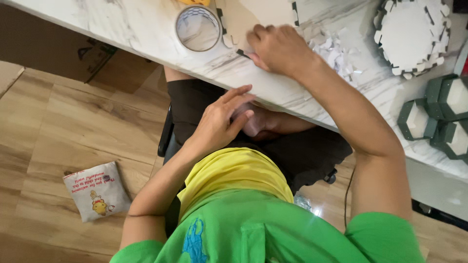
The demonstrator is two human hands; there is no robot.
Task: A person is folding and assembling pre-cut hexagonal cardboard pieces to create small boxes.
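Head view
Right hand: the right hand (278, 48) lies knuckles-up on the white marbled table (146, 29), its fingers curled down and pressing on a notched brown cardboard sheet (239, 22); whether it pinches the sheet I cannot tell.
Left hand: the left hand (222, 122) hangs below the table edge over the lap, fingers loosely spread and empty, touching nothing that shows.
Cardboard sheet: flat on the table under and beyond the right hand's fingertips, toothed edges showing.
Tape roll: a tape roll (198, 28) lies flat just left of the right hand, touching the sheet's edge.
Scraps: a heap of small white paper scraps (336, 53) lies just right of the right hand.
Stack: a stack of white notched hexagonal pieces (412, 36) lies further right, well apart.
Boxes: dark green hexagonal boxes (438, 117) cluster at the far right, beyond the right forearm.
Floor: a small printed cushion (97, 191) lies on the wooden floor, left of the left arm.
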